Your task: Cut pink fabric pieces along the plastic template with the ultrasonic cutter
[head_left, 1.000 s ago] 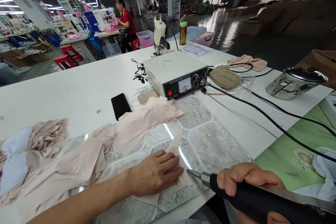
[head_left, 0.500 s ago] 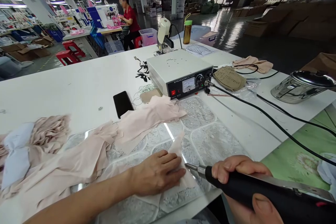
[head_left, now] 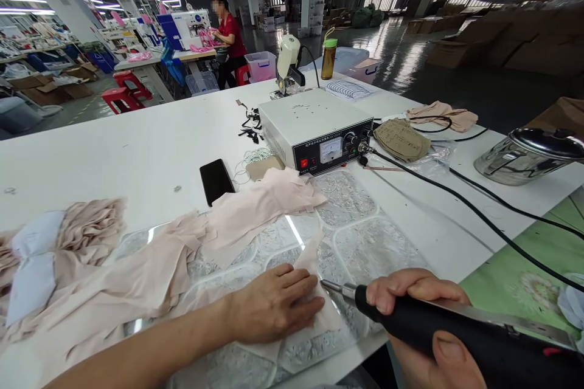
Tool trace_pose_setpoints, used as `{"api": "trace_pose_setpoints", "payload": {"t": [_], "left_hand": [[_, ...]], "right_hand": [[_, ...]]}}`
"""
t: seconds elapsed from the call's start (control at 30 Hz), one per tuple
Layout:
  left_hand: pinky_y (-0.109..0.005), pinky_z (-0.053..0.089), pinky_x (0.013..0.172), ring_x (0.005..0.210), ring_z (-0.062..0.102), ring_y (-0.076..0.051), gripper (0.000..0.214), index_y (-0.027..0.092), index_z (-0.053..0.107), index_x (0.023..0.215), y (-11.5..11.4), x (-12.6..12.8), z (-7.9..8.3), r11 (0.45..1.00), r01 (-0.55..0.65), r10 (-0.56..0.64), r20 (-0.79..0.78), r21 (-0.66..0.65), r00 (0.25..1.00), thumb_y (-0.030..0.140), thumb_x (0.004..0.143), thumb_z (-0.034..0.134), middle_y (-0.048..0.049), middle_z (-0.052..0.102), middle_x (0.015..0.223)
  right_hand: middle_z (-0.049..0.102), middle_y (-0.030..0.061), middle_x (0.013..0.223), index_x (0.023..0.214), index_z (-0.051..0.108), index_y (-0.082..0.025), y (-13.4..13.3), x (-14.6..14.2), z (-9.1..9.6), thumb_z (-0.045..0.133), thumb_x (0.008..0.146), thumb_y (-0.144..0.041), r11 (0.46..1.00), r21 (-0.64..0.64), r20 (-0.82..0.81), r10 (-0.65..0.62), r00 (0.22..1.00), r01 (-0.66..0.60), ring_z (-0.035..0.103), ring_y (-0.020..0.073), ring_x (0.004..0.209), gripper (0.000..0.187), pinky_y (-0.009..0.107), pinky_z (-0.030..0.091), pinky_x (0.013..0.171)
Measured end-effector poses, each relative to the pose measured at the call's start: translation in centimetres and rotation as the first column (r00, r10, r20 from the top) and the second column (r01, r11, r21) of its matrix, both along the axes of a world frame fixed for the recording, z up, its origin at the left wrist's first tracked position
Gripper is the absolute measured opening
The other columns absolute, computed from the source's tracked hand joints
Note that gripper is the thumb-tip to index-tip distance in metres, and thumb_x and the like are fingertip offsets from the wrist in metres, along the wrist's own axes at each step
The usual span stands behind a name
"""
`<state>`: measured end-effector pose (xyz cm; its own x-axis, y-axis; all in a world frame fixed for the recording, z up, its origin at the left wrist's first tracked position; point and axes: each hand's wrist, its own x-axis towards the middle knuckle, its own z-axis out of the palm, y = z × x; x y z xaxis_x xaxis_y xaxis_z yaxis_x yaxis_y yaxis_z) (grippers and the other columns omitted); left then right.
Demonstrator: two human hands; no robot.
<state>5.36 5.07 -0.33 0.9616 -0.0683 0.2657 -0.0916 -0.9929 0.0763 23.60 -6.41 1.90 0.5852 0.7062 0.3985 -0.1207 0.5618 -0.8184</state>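
Note:
My left hand [head_left: 278, 304] lies flat, fingers stretched, on a thin pale pink fabric piece [head_left: 331, 314] and presses it to a clear patterned mat [head_left: 365, 249]. Part of the fabric is hidden beneath that hand. My right hand [head_left: 424, 298] is wrapped round the black handle of a handheld ultrasonic welder [head_left: 410, 322]. Its slim metal tip touches or nearly touches the fabric's edge, just right of my left fingertips. Farther up the mat lies a pile of pink fabric pieces [head_left: 269, 197], with more pink fabric [head_left: 118, 282] to the left.
A control box [head_left: 314, 124] with dial and knobs stands behind the mat; a black cable [head_left: 456, 194] runs from it to the right. Around it are a phone [head_left: 216, 182], brown card templates [head_left: 401, 140], a steel pot [head_left: 524, 158] and a bottle [head_left: 328, 59]. A person [head_left: 230, 36] sews in the background.
The whole view has shifted slightly right and down. Both hands keep their places, and the tool's tip stays by the fabric edge near my left fingertips.

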Motion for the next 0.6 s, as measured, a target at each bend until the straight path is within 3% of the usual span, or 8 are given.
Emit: {"api": "trace_pose_setpoints", "payload": {"t": [0.37, 0.6], "left_hand": [[-0.033, 0.046, 0.079, 0.1, 0.058, -0.023, 0.022, 0.011, 0.056, 0.111, 0.0, -0.1, -0.3, 1.0, -0.004, 0.004, 0.023, -0.017, 1.0, 0.026, 0.096, 0.05, -0.0151, 0.06, 0.113], [-0.033, 0.047, 0.075, 0.095, 0.06, -0.023, 0.023, 0.01, 0.057, 0.11, -2.0, -0.3, 0.0, 1.0, -0.008, 0.008, -0.005, -0.024, 1.0, 0.025, 0.098, 0.045, -0.0157, 0.063, 0.108]], "right_hand": [[0.056, 0.0006, 0.073, 0.083, 0.058, -0.024, 0.7, -0.2, -0.1, 0.058, 0.082, -0.036, 1.0, 0.01, 0.056, -0.007, 0.998, 0.007, 0.056, 0.0163, 0.059, 0.012, 0.036, 0.053, 0.055], [0.055, 0.0015, 0.067, 0.083, 0.057, -0.026, -1.8, 0.1, 0.6, 0.056, 0.083, -0.044, 0.994, -0.111, 0.049, 0.017, 0.999, -0.011, 0.055, 0.0182, 0.058, 0.018, 0.037, 0.052, 0.054]]}}
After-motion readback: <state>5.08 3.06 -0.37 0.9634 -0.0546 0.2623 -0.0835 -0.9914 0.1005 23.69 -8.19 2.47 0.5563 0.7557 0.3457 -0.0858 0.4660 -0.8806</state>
